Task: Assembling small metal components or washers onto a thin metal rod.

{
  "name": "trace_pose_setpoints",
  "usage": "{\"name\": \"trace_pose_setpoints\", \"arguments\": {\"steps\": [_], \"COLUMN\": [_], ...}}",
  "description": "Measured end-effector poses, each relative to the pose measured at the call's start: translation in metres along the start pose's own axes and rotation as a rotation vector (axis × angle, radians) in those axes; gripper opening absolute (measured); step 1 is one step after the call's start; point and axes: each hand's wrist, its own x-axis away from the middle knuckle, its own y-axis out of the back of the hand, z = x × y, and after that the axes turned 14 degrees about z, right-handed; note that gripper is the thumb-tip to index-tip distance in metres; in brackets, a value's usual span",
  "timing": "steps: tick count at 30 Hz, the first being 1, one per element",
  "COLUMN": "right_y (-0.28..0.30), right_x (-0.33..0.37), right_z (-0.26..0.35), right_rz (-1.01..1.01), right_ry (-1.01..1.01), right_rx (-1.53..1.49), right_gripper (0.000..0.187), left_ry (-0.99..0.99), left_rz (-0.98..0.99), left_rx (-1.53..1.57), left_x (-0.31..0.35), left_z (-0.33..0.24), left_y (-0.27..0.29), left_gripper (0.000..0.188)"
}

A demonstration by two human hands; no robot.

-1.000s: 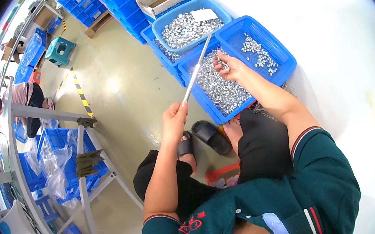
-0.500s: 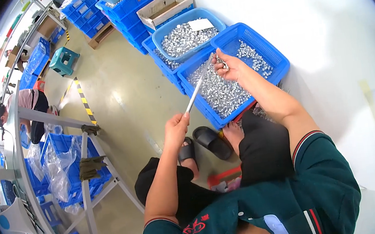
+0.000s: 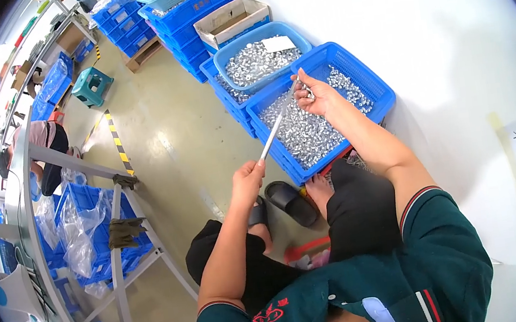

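Rod (image 3: pixel 273 135): slender, straight, smooth, pale and metallic; aslant between left hand (image 3: pixel 249 180) and right hand (image 3: pixel 317 96), lower end in the former, upper end at the fingertips of the latter. Contact at that upper end: cannot tell.

Metal pieces (image 3: pixel 304 89): small, shiny, silvery; a few in the bent right fingers, too small to count.

Blue basket (image 3: pixel 282 159): rectangular plastic, directly below the right hand; filled with a dense, glinting heap (image 3: pixel 309 132) of similar pieces.

Perforated basket (image 3: pixel 372 79): blue plastic, latticed walls, rounded corners; adjoining the blue basket on the far right, with a loose scatter of silvery pieces inside.

Light blue tub (image 3: pixel 261 85): smooth plastic, oblong, rounded rim; heaped with bright metal, flat white card (image 3: pixel 278 43) on top.

Open box (image 3: pixel 234 19): off-white, rectangular, worn at the edges; behind the tub.

Left hand, pose: clasped firmly round the rod's lower end, thumb along the upper side; bare forearm rising from the lower edge, elbow bent.

Right hand, pose: palm turned upward and inward, fingers curled in on the metal pieces, thumb raised; bare forearm slanting up and leftward across the blue basket's near corner.
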Motion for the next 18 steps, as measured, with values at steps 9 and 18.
{"name": "trace_pose_setpoints", "arguments": {"steps": [9, 18], "right_y": [0.014, 0.017], "right_x": [-0.002, -0.006], "right_z": [0.004, -0.009], "right_rz": [-0.048, -0.29], "right_ry": [-0.102, -0.1], "right_rx": [0.405, 1.031], "right_gripper": [0.025, 0.025], "left_ry": [0.018, 0.039], "left_rz": [0.011, 0.003], "left_rx": [0.13, 0.143], "left_x": [0.0, -0.004], "left_z": [-0.008, -0.011], "left_y": [0.005, 0.004], "left_gripper": [0.03, 0.033]}}
